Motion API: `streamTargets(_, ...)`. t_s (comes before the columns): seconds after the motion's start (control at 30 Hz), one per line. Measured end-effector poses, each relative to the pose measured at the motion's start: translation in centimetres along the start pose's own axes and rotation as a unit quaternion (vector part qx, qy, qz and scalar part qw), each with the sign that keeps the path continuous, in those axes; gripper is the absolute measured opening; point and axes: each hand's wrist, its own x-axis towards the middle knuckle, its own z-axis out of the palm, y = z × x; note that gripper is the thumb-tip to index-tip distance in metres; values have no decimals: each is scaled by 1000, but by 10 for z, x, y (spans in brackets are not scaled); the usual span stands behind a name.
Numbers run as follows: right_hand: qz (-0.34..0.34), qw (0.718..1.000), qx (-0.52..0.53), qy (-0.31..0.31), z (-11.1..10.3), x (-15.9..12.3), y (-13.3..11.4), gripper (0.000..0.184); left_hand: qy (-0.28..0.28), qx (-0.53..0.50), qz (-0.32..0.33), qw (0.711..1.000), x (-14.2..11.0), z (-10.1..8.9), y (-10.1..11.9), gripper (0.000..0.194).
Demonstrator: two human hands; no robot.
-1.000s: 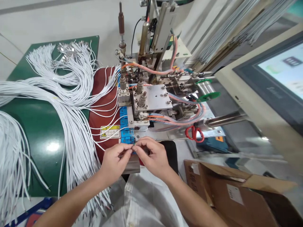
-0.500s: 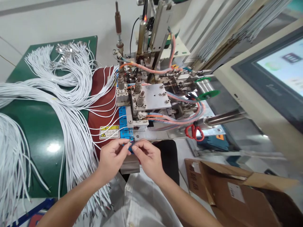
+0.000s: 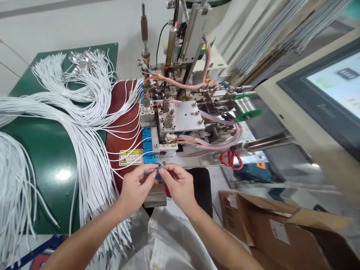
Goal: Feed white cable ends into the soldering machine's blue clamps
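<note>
My left hand (image 3: 136,185) is closed in a pinch, thumb against index finger, on the end of a white cable (image 3: 117,174) that comes in from the left. Fingertip to fingertip with it, my right hand (image 3: 177,184) also pinches, at the thin wires of the cable's end; these are tiny and mostly covered by the fingers. Both hands are at the near end of a row of blue cable holders (image 3: 147,145) along the machine's left edge. Other white cables lie in the holders farther up, their ends reaching under the metal parts of the machine (image 3: 184,116).
A large bundle of white cables (image 3: 81,161) spreads over the green table (image 3: 36,146). Red-handled scissors (image 3: 231,159) and a solder-like wire spool (image 3: 244,107) are on the right. A screen (image 3: 332,82) stands at right, above an opened cardboard box (image 3: 284,240).
Both hands have moved slightly up, closer to the blue holders, with their fingertips still together. The whole view has shifted a little to the right.
</note>
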Motion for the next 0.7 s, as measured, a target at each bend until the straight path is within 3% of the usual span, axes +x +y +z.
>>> streamTargets(0.1,-94,990,-105,14,-3,0,0,10,-26,19,-3,999,2,-3,0,24)
streamTargets(0.17,-121,981,-151,19,-7,2,3,11,-54,69,-10,996,5,-8,2,28)
streamTargets(0.23,-89,983,-160,18,-11,5,10,12,-75,158,7,985,7,-16,5,26)
streamTargets(0.4,31,993,-110,-11,-14,9,30,18,-85,339,120,929,15,-31,7,15)
streamTargets(0.7,49,976,-209,-31,-11,13,30,19,-70,428,131,891,21,-30,4,22)
